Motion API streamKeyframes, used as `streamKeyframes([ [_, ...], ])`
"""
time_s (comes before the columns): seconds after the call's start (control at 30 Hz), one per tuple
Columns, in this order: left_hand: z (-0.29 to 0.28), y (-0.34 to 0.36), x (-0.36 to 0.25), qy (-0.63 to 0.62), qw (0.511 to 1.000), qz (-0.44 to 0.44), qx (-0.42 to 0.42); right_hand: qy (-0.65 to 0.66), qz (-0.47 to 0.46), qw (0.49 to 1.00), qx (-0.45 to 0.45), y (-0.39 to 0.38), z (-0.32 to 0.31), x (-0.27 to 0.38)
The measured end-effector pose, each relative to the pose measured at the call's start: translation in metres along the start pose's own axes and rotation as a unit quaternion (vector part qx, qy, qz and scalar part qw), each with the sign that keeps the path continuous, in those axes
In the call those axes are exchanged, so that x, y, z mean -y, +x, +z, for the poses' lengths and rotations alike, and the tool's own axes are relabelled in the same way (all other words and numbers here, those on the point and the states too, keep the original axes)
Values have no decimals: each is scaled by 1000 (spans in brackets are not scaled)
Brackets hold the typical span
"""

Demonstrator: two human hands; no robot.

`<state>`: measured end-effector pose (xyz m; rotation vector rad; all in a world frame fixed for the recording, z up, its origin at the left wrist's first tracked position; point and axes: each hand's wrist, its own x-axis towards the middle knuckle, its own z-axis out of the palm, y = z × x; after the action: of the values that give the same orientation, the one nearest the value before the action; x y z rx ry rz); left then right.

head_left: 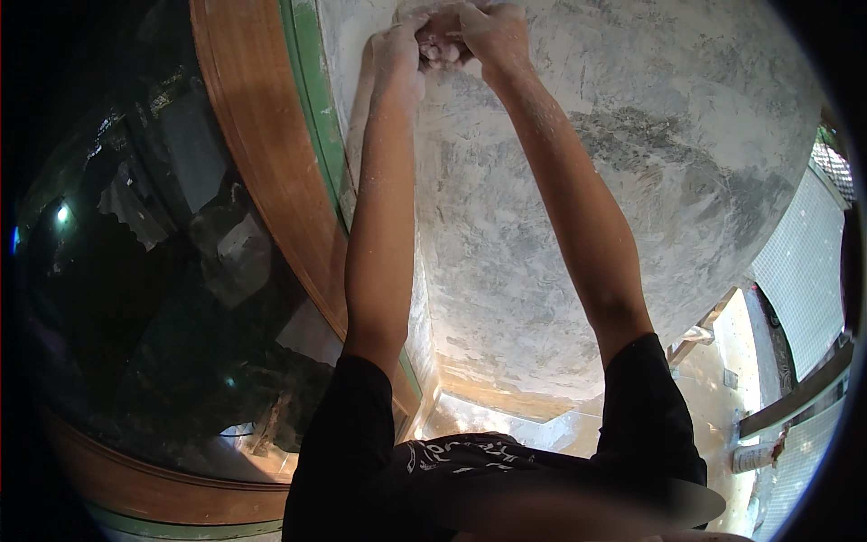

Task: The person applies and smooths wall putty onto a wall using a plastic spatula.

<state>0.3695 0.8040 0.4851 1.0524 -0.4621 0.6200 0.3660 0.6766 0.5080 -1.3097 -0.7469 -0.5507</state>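
Both arms are raised toward a rough grey plastered wall (506, 235) with pale patches. My left hand (396, 50), whitened with dust, is closed with its fingers curled inward near the wall's left edge. Close beside it, my right hand (499, 38) is also bent inward and closed, dusty as well. Between them the fingertips almost meet over a small brownish, shadowed patch. Whatever they grip there is too hidden to name, and the top of the picture cuts off part of the hands.
A dark reflective glass pane (163, 271) lies left, edged by a brown wooden frame (244, 117) and a green painted strip (316, 99). Below the wall runs a pale floor (506, 415). At the right are a wooden piece (700, 334) and a light mesh sheet (799, 271).
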Motion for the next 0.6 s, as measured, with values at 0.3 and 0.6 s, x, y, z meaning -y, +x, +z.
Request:
streamKeyframes([
  [0.3, 28, 47, -24, -97, 995, 30, 11, -15, 31, 999, 36, 64, 1, 45],
  [0.6, 98, -22, 2, -22, 994, 60, 86, -272, -158, 948, -50, 23, -60, 68],
])
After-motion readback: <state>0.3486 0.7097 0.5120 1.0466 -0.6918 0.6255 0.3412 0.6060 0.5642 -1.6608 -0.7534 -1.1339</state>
